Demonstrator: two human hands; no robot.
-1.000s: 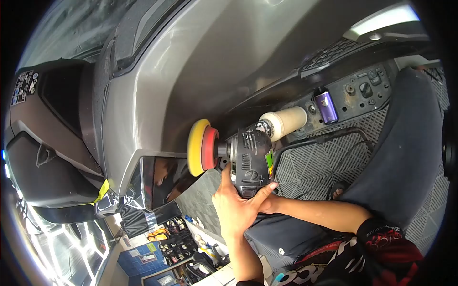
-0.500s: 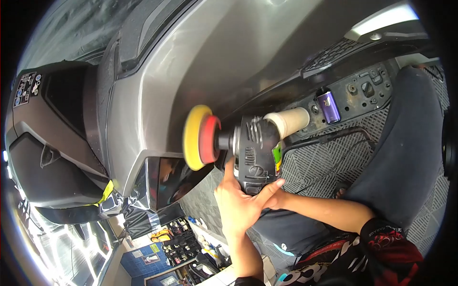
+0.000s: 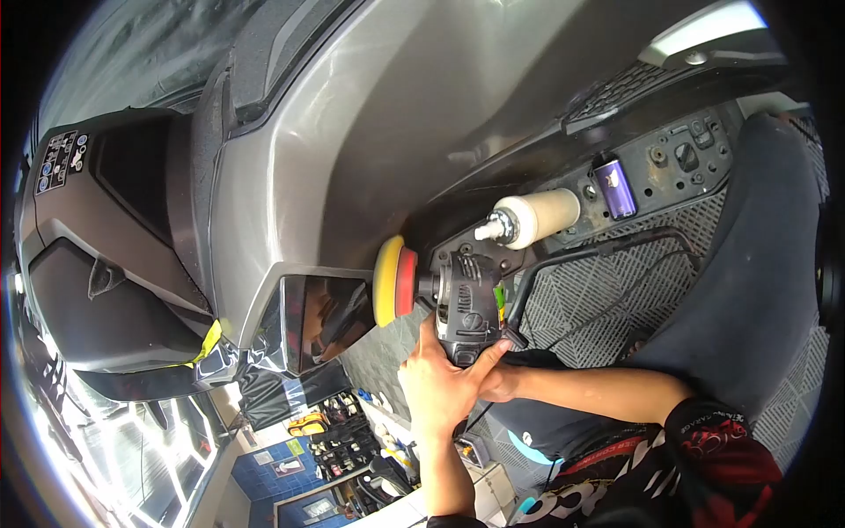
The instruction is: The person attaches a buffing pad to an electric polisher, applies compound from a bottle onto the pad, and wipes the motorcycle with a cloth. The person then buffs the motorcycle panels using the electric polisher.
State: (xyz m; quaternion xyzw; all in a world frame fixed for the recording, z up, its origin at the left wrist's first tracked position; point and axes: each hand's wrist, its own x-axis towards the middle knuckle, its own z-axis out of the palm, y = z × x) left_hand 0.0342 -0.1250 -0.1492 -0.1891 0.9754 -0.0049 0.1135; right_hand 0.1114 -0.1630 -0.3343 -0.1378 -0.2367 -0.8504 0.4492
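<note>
A black polisher point(image 3: 471, 299) with a yellow foam pad point(image 3: 387, 280) on a red backing is held in both my hands. My left hand point(image 3: 440, 378) is closed around its body near the head, thumb stretched across toward the right. My right hand point(image 3: 503, 384) is closed on the polisher's rear part, its fingers mostly hidden behind my left hand. The pad stands at the lower edge of a glossy grey-brown body panel point(image 3: 414, 114), beside a dark glossy lens point(image 3: 330, 321). Whether the pad touches the panel I cannot tell.
A whitish bottle with a nozzle point(image 3: 541, 220) and a purple container point(image 3: 614, 187) lie on a perforated dark plate point(image 3: 664, 167). A black bar point(image 3: 607, 246) and a thin cable cross near the grey floor tiles point(image 3: 581, 308). Shelved items point(image 3: 339, 440) stand at the lower left.
The polisher and both hands have moved down and slightly right, away from the panel's middle. The bottle's nozzle, previously covered by the polisher, now shows. The view has shifted slightly.
</note>
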